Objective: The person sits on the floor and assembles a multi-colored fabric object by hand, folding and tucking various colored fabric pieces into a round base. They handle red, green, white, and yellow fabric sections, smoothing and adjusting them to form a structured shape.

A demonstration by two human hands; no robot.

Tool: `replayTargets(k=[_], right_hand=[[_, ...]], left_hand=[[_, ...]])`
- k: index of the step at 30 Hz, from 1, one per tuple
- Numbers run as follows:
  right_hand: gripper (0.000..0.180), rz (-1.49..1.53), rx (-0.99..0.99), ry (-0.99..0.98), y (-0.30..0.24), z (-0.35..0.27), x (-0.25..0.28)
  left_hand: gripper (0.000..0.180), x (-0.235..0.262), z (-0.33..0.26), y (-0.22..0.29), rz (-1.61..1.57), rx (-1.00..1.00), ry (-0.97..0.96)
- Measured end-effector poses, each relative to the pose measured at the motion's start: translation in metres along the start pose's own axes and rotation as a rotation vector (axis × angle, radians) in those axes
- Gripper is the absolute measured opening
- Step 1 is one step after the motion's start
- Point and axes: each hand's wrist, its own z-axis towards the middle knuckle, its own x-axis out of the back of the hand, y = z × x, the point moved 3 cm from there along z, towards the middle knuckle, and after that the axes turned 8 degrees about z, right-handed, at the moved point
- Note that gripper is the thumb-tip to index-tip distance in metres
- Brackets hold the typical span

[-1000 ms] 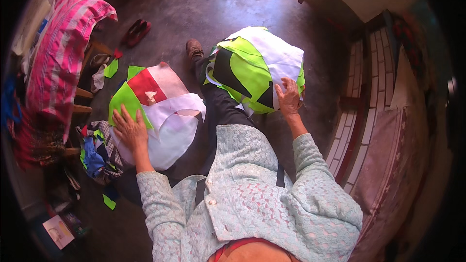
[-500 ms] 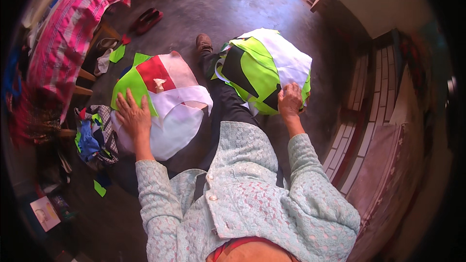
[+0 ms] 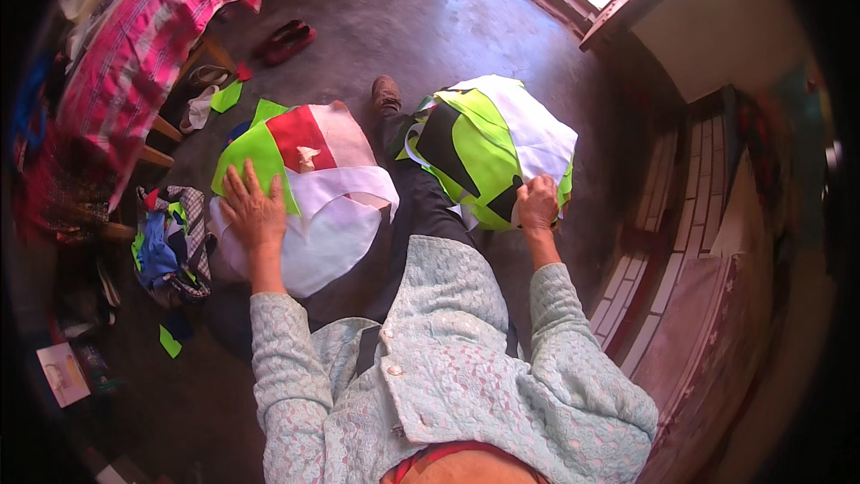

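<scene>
Two rounded stacks of cut cloth pieces lie before me, one by each leg. On the left stack (image 3: 336,246), with lime, red, pale pink and white pieces, my left hand (image 3: 255,212) rests flat, fingers spread over the lime piece (image 3: 244,154). My right hand (image 3: 537,204) is at the near edge of the right stack (image 3: 470,139), which shows lime, black and white pieces. Its fingers are curled in a pinch at the lower end of the white cloth piece (image 3: 537,134); the fingertips are partly hidden.
A checked bag of scraps (image 3: 170,242) sits left of the left stack, near a loose lime scrap (image 3: 170,341). Pink plaid cloth (image 3: 152,45) drapes over wooden furniture at far left. Dark red shoes (image 3: 285,42) lie on the floor. White-tiled ledges (image 3: 685,215) run along the right.
The view has tilted slightly, so most things sit a little lower in the picture. Both hands keep nearly the same places on the two stacks.
</scene>
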Motion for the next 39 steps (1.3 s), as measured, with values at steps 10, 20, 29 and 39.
replayTargets(k=[10, 20, 29, 39], right_hand=[[0.019, 0.865, -0.205, 0.349, 0.032, 0.067, 0.065], [0.009, 1.432, -0.108, 0.136, -0.078, 0.092, 0.13], [0.003, 1.707, -0.225, -0.57, -0.17, 0.047, 0.134], [0.021, 1.764, -0.193, -1.145, -0.229, 0.0, 0.147]], left_hand=[[0.065, 0.01, -0.001, 0.003, -0.035, 0.025, -0.003], [0.071, 0.012, -0.001, 0.001, -0.182, 0.075, 0.009], [0.073, 0.046, -0.008, 0.016, -0.439, -0.049, 0.301], [0.052, 0.15, -0.072, 0.121, -1.745, -0.784, -0.821]])
